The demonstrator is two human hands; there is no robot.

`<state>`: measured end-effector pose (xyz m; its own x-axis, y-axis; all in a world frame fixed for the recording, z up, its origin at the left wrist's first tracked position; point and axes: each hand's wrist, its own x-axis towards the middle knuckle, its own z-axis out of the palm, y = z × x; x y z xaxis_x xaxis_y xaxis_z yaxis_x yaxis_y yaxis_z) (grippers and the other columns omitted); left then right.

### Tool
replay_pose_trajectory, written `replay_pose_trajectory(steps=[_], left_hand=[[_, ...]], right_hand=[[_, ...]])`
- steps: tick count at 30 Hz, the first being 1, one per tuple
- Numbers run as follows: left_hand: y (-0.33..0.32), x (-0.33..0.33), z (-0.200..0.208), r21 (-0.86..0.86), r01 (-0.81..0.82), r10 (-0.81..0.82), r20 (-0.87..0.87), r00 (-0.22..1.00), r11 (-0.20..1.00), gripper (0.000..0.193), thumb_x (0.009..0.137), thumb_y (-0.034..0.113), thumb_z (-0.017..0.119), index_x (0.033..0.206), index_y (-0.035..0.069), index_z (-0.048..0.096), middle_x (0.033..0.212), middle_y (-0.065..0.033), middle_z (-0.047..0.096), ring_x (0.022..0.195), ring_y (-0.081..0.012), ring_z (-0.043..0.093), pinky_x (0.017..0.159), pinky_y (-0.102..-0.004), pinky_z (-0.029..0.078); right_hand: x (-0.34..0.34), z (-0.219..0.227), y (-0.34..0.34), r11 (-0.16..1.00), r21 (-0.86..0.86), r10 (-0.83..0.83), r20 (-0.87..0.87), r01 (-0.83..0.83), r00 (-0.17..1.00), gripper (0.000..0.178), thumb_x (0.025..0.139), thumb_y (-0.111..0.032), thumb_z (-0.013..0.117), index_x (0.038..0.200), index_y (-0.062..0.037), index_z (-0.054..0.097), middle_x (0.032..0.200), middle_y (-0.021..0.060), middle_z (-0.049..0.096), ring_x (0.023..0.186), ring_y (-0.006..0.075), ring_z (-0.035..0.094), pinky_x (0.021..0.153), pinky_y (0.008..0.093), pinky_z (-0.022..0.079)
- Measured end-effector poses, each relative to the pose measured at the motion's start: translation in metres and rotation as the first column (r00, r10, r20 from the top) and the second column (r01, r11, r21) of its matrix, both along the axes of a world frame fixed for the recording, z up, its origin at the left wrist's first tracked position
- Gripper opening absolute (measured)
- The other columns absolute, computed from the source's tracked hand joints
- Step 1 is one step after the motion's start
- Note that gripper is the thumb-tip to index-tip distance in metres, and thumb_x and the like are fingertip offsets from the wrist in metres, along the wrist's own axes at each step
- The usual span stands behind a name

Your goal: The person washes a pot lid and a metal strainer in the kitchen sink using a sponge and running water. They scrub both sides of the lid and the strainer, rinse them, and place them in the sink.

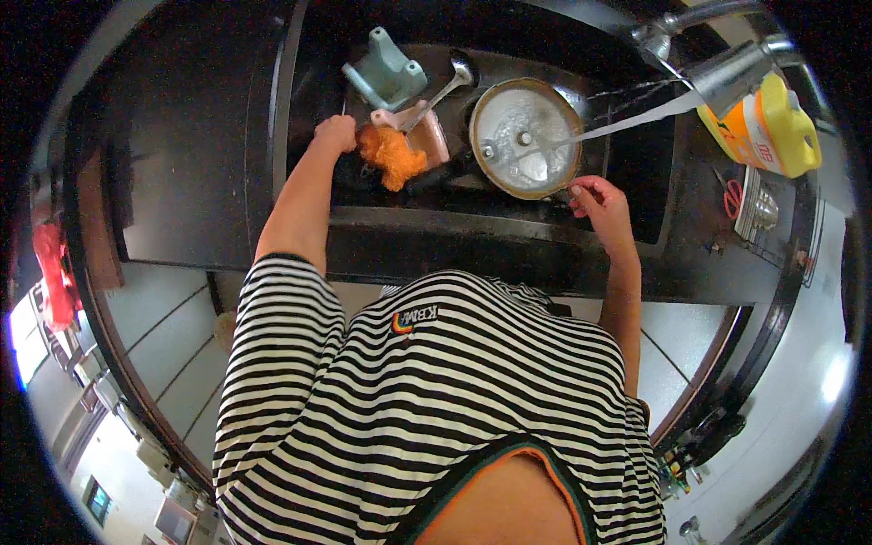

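Observation:
My left hand (336,133) is closed around an orange scrubbing cloth (393,156) at the left side of a dark sink (436,222). My right hand (598,200) pinches the rim of a round metal lid (525,138) that stands tilted in the sink. A stream of water (627,122) from the tap (718,73) at the upper right falls onto the lid. A pink container (427,132) with a metal ladle (445,89) lying on it sits just beyond the cloth.
A pale green plastic holder (386,73) lies at the back of the sink. A yellow detergent bottle (767,127) stands right of the tap, with a small metal object (758,207) and red-handled scissors (732,198) on the dark counter (195,173).

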<state>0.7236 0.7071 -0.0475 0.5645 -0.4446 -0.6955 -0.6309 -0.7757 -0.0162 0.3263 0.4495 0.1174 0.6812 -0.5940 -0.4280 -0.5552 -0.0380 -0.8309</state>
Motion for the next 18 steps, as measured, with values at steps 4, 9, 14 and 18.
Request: replay_pose_trajectory(steps=[4, 9, 14, 18], left_hand=[[-0.009, -0.014, 0.064, 0.078, 0.224, -0.233, 0.147, 0.961, 0.972, 0.034, 0.07, 0.022, 0.075, 0.1, 0.008, 0.07, 0.104, -0.0104, 0.068, 0.097, -0.026, 0.065, 0.079, -0.0381, 0.054], [-0.004, -0.018, 0.166, 0.192, 0.283, -0.326, 0.256, 0.91, 0.94, 0.038, 0.062, 0.026, 0.081, 0.093, 0.007, 0.071, 0.098, -0.0139, 0.069, 0.091, -0.027, 0.067, 0.078, -0.0374, 0.054], [-0.004, -0.04, 0.278, 0.041, 0.23, -0.221, 0.477, 0.851, 0.972, 0.032, 0.065, 0.03, 0.078, 0.082, 0.005, 0.068, 0.087, -0.0149, 0.068, 0.083, -0.0321, 0.066, 0.071, -0.0424, 0.053], [-0.018, -0.075, 0.331, -0.13, 0.207, -0.109, 0.527, 0.843, 0.97, 0.033, 0.069, 0.038, 0.073, 0.082, 0.008, 0.067, 0.081, -0.0155, 0.066, 0.075, -0.0325, 0.065, 0.065, -0.0427, 0.05]], right_hand=[[0.012, -0.005, -0.016, 0.999, 0.021, -0.048, 0.087, 0.047, 0.995, 0.02, 0.094, -0.015, 0.052, 0.104, -0.0007, 0.061, 0.084, 0.004, 0.063, 0.072, 0.0115, 0.06, 0.063, 0.0254, 0.05], [0.067, 0.009, -0.032, 0.959, 0.224, -0.235, 0.276, 0.175, 0.932, 0.025, 0.095, -0.016, 0.05, 0.108, 0.0035, 0.058, 0.089, 0.0089, 0.063, 0.074, 0.0159, 0.062, 0.068, 0.0299, 0.054], [0.086, 0.013, -0.041, 0.958, 0.207, -0.259, 0.334, 0.198, 0.906, 0.022, 0.092, -0.014, 0.055, 0.103, 0.0034, 0.062, 0.086, 0.0092, 0.065, 0.075, 0.0163, 0.064, 0.067, 0.0282, 0.054], [0.086, 0.005, -0.03, 0.985, -0.17, 0.04, 0.132, -0.017, 0.99, 0.023, 0.088, -0.019, 0.063, 0.104, -0.0029, 0.067, 0.091, 0.0069, 0.069, 0.081, 0.014, 0.064, 0.073, 0.0264, 0.052]])
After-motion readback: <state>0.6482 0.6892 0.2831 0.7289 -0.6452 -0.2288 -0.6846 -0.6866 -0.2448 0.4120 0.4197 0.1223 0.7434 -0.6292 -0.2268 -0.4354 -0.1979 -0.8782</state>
